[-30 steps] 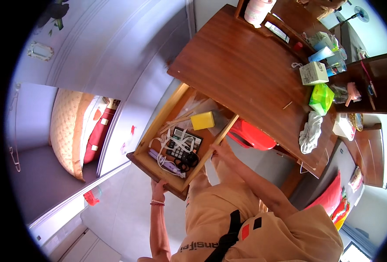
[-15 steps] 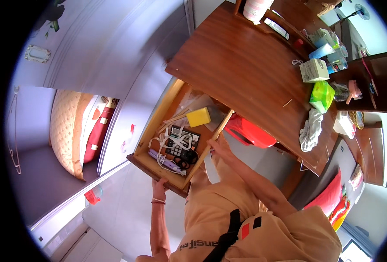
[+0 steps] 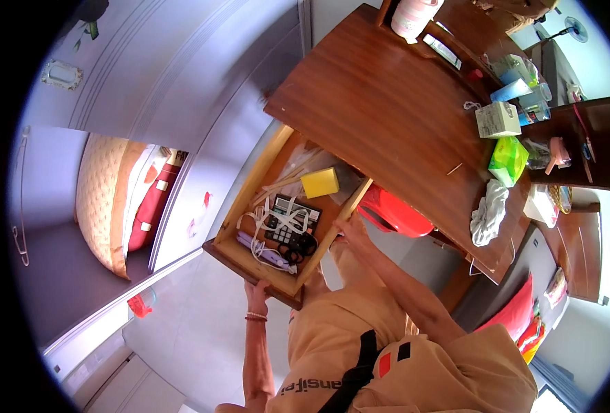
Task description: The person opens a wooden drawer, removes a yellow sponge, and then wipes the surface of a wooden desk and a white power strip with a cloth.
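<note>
**Both hands on the open drawer**

Fingers of the left hand [image 3: 257, 294] curl around the front edge of the drawer [image 3: 230, 237] at lower centre; fingers of the right hand [image 3: 350, 227] wrap its right side rail, just beside. Running from lower left to upper right, the drawer's far end sits under the tabletop [image 3: 387, 117]. Inside lie a calculator [image 3: 290, 219] amid white cords and, farther in, a yellow block [image 3: 320, 182].

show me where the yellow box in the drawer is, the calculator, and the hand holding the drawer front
yellow box [image 3: 320, 182]: head view, middle of its top face.
calculator [image 3: 288, 219]: head view, on its keypad, under the white cord.
left hand [image 3: 257, 294]: head view, back of the hand at the wooden drawer [image 3: 250, 199] front edge.
</note>
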The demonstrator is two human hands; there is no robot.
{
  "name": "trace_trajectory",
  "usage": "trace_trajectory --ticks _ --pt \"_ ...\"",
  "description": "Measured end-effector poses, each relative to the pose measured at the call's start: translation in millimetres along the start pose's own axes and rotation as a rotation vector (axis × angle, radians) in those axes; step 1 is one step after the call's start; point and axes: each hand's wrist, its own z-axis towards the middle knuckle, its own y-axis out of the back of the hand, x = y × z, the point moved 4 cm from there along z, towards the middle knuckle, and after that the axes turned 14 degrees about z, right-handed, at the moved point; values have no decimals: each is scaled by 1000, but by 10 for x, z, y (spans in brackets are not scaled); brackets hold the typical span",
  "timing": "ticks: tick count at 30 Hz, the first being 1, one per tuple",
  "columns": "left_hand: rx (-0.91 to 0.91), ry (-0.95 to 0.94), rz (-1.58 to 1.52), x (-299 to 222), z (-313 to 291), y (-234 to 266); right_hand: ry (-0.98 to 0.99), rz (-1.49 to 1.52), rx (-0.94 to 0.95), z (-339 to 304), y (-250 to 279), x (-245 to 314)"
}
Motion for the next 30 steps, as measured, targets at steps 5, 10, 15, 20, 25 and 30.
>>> trace_trajectory --ticks 5,10,15,20,25,30 --pt "13 -15 -1 -73 33 -10 -14 -3 10 -29 -14 90" --pt "6 -75 7 -337 79 -165 18 12 -56 52 20 287" --pt "79 -46 -23 -625 156 -425 104 -84 -119 243 170 403" --pt "79 -84 -38 -700 260 -729 213 -143 -155 396 295 471" --pt "78 -102 -62 -850 364 -1016 314 -313 -202 498 366 608" --pt "67 -96 -66 -969 497 -1353 180 -158 -108 251 290 611"
